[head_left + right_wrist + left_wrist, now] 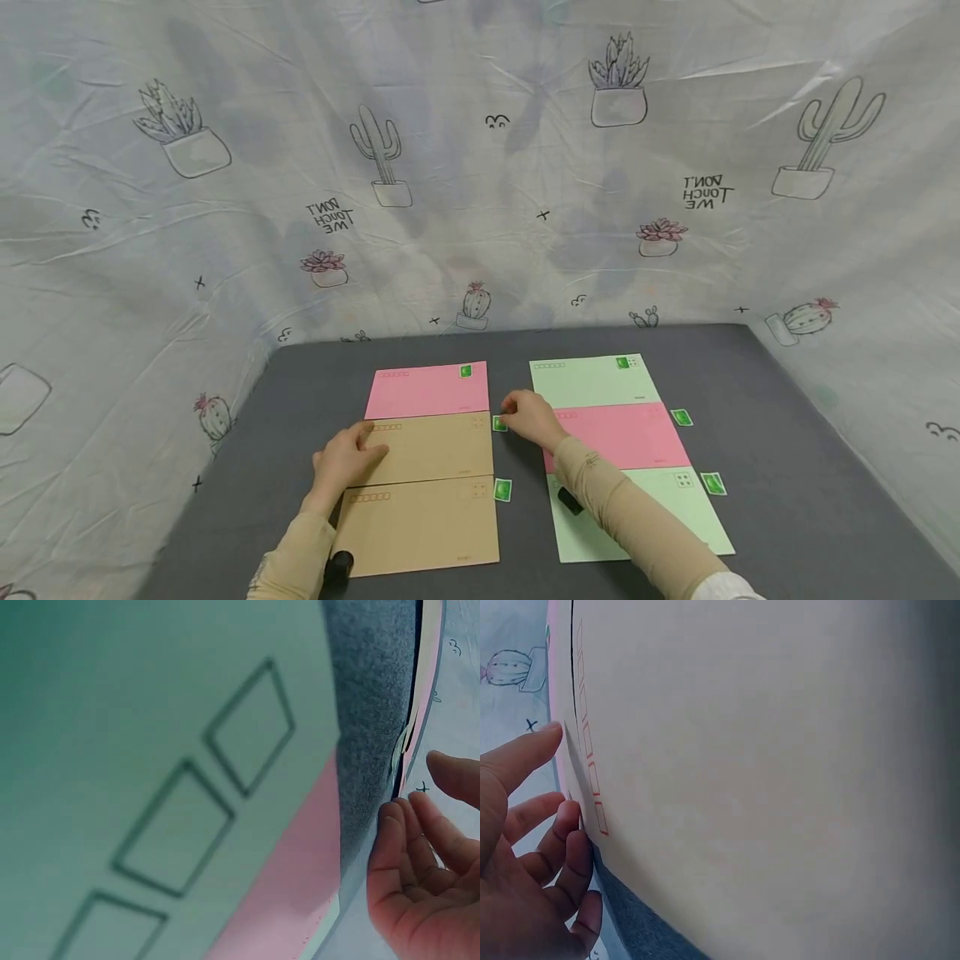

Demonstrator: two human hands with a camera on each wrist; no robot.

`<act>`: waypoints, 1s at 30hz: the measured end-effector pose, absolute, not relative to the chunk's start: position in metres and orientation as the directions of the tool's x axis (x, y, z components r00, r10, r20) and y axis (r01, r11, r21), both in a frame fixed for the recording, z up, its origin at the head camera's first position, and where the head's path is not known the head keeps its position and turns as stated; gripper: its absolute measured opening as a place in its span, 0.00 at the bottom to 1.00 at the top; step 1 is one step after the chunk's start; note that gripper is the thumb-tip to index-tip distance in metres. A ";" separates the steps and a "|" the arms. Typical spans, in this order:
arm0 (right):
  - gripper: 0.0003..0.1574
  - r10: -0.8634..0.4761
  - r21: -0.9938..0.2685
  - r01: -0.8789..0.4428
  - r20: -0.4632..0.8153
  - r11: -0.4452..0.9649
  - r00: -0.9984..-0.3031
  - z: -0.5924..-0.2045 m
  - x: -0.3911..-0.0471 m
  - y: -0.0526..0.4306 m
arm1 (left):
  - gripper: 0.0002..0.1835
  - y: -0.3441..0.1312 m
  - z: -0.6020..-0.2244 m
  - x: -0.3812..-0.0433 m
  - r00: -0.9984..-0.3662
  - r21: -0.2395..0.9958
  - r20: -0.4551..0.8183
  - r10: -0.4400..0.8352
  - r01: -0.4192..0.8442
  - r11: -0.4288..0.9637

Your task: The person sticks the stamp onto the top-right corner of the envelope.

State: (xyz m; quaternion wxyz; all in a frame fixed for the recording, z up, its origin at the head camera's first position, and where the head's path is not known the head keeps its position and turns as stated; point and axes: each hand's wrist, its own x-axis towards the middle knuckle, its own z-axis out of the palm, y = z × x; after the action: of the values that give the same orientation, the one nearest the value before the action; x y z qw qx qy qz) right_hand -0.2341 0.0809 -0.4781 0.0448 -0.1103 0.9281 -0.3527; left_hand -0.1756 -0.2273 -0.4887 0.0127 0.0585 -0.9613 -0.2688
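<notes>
My left hand (345, 460) rests at the left edge of the middle tan envelope (438, 454), its thumb and fingers spread apart in the left wrist view. My right hand (534, 419) reaches into the gap between two columns of envelopes. Its fingertips are at a small green stamp (498, 425) beside that envelope's right edge, partly covering it. In the right wrist view, the right thumb stands away from the fingers and nothing shows between them. Above the middle envelope lies a pink envelope (427, 396) bearing a green stamp (466, 372); below is another tan envelope (420, 529).
In the right column lie a green envelope (592, 383) with a stamp (622, 363), a pink one (622, 437) and a lower green one (600, 542), partly under the right forearm. Loose stamps lie beside the lower tan envelope (502, 490) and the right column (681, 417).
</notes>
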 end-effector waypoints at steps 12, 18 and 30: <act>0.10 -0.241 -0.602 -0.170 -0.039 0.780 -0.970 -0.479 -0.237 0.077 | 0.34 -0.229 -0.491 -0.174 -0.991 0.492 -0.051 -0.123 -0.132 0.860; 0.08 -0.231 -0.587 -0.159 -0.050 0.794 -0.972 -0.480 -0.239 0.076 | 0.34 -0.228 -0.490 -0.173 -0.992 0.482 -0.050 -0.119 -0.129 0.867; 0.03 -0.219 -0.649 -0.139 -0.044 0.748 -0.975 -0.479 -0.240 0.076 | 0.35 -0.228 -0.487 -0.173 -0.992 0.477 -0.057 -0.116 -0.130 0.869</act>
State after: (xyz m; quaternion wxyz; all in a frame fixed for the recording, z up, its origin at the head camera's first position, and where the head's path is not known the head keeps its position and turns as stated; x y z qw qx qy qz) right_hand -0.2396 0.0764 -0.4795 0.0584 -0.0958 0.9331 -0.3418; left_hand -0.1730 -0.2282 -0.4871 -0.0133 0.0636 -0.9667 -0.2477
